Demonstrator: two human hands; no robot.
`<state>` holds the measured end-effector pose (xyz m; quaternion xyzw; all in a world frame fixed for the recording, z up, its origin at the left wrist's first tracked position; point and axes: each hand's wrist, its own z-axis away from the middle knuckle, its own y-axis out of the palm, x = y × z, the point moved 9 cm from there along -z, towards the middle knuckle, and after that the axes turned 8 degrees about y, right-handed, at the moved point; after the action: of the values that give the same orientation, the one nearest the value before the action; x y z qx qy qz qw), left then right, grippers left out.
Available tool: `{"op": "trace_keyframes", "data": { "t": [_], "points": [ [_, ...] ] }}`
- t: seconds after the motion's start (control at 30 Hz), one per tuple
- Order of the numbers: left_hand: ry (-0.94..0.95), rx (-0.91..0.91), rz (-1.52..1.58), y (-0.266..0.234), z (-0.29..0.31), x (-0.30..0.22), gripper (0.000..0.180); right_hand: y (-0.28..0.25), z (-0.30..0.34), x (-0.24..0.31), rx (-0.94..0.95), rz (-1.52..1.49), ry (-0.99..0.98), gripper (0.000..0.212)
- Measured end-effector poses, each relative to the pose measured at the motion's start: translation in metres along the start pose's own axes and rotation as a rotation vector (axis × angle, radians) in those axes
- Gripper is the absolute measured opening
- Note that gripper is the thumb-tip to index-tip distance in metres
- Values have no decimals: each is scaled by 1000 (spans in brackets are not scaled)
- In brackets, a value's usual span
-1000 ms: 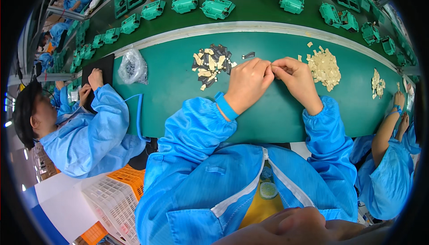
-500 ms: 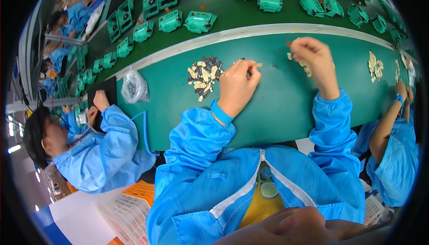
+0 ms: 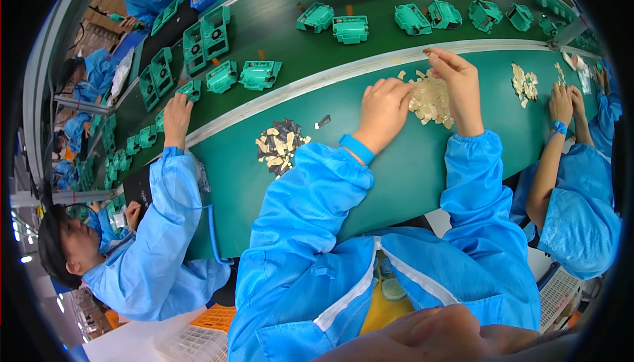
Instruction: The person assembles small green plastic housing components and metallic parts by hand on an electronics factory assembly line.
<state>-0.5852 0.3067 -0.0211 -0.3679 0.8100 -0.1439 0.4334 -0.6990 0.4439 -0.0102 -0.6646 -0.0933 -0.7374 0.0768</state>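
My left hand [image 3: 384, 116] is at the left edge of a pile of small cream-coloured flat pieces [image 3: 432, 103], its fingers pinched together; what they hold, if anything, is hidden. Raised over the right side of that pile, my right hand [image 3: 460, 91] pinches a small brown piece [image 3: 428, 52] between thumb and forefinger. Further left on the green table lies a mixed heap of black and cream pieces [image 3: 281, 145]. One loose black piece [image 3: 323, 122] rests between that heap and my left hand.
Beyond a pale rail [image 3: 310, 72], a dark green belt carries several teal housings [image 3: 350, 29]. At left a co-worker's hand [image 3: 177, 119] reaches toward the housings. Another small cream pile [image 3: 524, 83] lies at right, near a second co-worker's hands [image 3: 564, 102]. A blue cord [image 3: 214, 233] hangs at the table's near-left edge.
My left hand has moved right, from beside the mixed heap to the cream pile. A black piece now shows loose near the heap. The left co-worker's arm has stretched toward the belt. The view has shifted.
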Motion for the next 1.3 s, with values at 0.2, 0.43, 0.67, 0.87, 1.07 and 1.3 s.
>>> {"op": "trace_keyframes", "data": {
  "t": [0.2, 0.43, 0.67, 0.87, 1.07, 1.3],
  "points": [
    [-14, 41, -22, 7, -2, 0, 10, -4, 1, -9, 42, 25, 13, 29],
    [17, 48, -149, 9, -5, 1, 11, -1, -1, -10, 57, 79, 27, 25],
    [47, 24, -132, 12, -8, -4, 7, -7, -5, -18, 80, 111, 51, 24],
    [54, 54, -72, 18, -8, -2, 8, -8, -7, -18, 120, 166, 60, 23],
    [-31, -143, 174, -4, -13, 7, 26, 3, -5, -27, 304, 113, 125, 18],
    [-60, -89, 269, 1, -14, 11, 28, 17, 4, -22, 457, 113, 174, 12]
  ]
}}
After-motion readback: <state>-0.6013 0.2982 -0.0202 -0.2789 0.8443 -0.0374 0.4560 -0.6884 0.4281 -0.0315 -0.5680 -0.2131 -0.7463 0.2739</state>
